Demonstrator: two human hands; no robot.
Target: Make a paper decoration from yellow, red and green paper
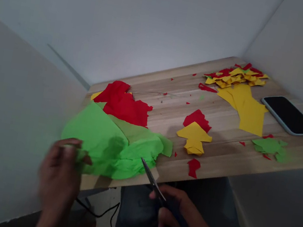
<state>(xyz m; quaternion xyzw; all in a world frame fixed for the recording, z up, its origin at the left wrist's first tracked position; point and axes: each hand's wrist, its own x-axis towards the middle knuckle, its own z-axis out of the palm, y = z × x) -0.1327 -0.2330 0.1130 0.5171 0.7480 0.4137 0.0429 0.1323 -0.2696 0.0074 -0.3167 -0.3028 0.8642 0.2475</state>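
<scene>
My right hand (171, 210) grips a pair of scissors (154, 183); the blades look closed and point up and left, their tip over the edge of the green paper. At the left front, my left hand (61, 176) is blurred, its fingers pinched on what looks like a small piece of green paper (82, 154). Crumpled green paper sheets (99, 130) lie beside that hand on the table. Crumpled red paper (126, 105) rests behind them, with a bit of yellow at its left.
On the wooden table (169, 109) lie a yellow mushroom-shaped cutout (194, 138), red pieces (194, 168), green scraps (270, 147), yellow strips (249, 110) and a scrap pile (235, 77). A phone (292, 115) lies at the right. Walls border the table; a black cable (99, 215) hangs below.
</scene>
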